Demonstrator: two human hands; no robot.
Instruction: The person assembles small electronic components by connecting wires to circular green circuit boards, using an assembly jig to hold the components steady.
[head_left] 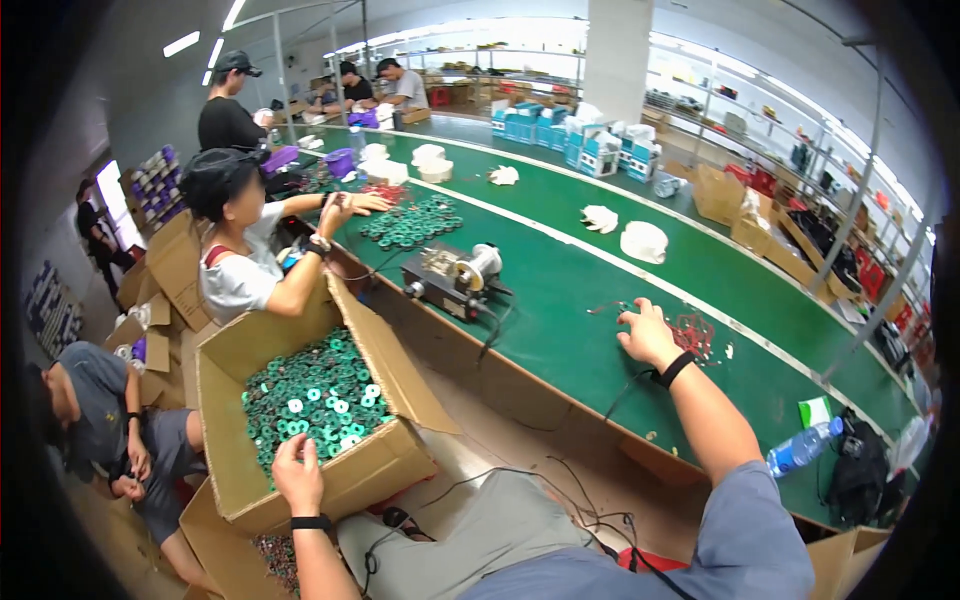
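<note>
My left hand [298, 478] is over the near edge of a large cardboard box [228, 440], palm inward, with its fingers slightly apart and nothing visible in them. Heaped in that box are many green ring-shaped parts [310, 390], a few of them showing whitish faces. On the green tabletop, my right hand [648, 334] reaches out with fingers spread and slightly bent. Beside it lies a tangle of thin red wires [694, 338], and a short red wire [604, 309] is near its fingertips. Both wrists wear black bands.
A small metal machine with a white spool [455, 278] stands on the table. Green rings [410, 222] lie beyond it, near a seated co-worker [245, 240]. A white roll [643, 242] and water bottle [800, 448] are farther right. Black cables [560, 480] hang by my legs.
</note>
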